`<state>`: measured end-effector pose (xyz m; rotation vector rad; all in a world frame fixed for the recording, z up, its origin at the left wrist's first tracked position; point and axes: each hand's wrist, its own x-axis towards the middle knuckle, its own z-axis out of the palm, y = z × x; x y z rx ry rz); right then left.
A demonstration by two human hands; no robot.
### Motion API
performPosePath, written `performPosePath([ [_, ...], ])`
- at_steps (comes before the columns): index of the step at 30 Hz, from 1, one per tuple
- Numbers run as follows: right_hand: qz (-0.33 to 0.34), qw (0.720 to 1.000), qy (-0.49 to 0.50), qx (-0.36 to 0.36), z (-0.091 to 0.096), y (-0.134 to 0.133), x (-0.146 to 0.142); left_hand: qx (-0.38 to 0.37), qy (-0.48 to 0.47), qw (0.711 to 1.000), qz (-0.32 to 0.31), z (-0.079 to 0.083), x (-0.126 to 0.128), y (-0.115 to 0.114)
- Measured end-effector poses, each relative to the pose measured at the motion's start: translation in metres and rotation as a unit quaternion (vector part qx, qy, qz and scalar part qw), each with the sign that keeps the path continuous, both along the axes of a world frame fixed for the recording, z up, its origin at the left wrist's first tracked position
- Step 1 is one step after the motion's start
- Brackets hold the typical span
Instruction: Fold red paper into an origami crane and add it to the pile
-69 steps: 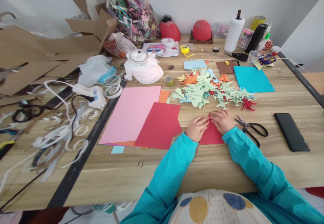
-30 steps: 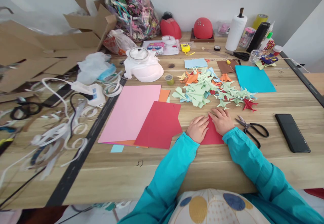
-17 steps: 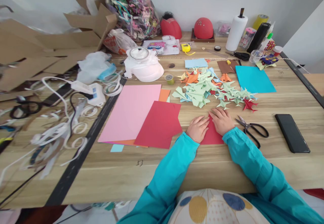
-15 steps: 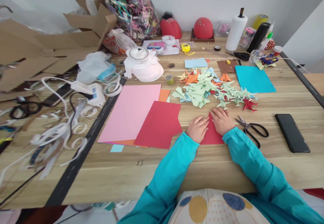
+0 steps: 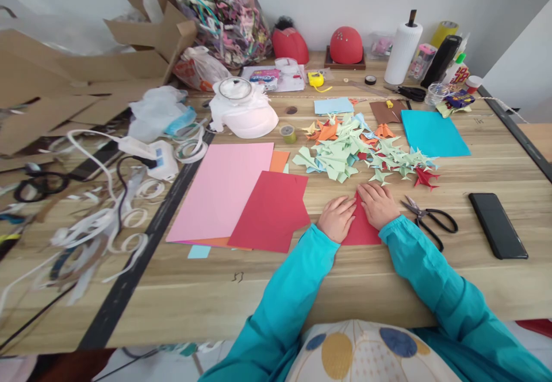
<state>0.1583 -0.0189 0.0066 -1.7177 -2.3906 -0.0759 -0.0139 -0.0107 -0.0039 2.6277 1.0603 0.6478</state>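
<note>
A small piece of red paper (image 5: 362, 232) lies on the table in front of me, partly covered by both hands. My left hand (image 5: 336, 218) rests on its left edge, fingers stretched out flat. From the other side my right hand (image 5: 378, 205) lies over the upper right of the paper, its fingers also extended and pressed down near the tip. Just beyond the hands is a pile of folded paper pieces (image 5: 338, 152), mostly pale green, with a red folded star shape (image 5: 426, 178) at its right end. Black-handled scissors (image 5: 425, 216) lie partly open beside my right hand.
Larger red sheets (image 5: 269, 209) overlap a pink sheet (image 5: 224, 186) on the left. A phone (image 5: 498, 225) lies at the right, and a turquoise paper stack (image 5: 435, 133) behind it. Cables (image 5: 86, 226), a power strip (image 5: 161, 160) and cardboard (image 5: 121, 65) crowd the far left.
The whole view shifts very slightly upward. Both hands keep the same place on the red paper.
</note>
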Motion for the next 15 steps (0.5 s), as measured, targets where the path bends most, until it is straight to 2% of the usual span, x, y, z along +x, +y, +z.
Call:
performPosePath([
  [15,0.013,1.0,-0.009,0.0,-0.0004,0.0009,0.0004,0.007,0.007,1.0,0.002,0.0002,0.0006,-0.0005],
])
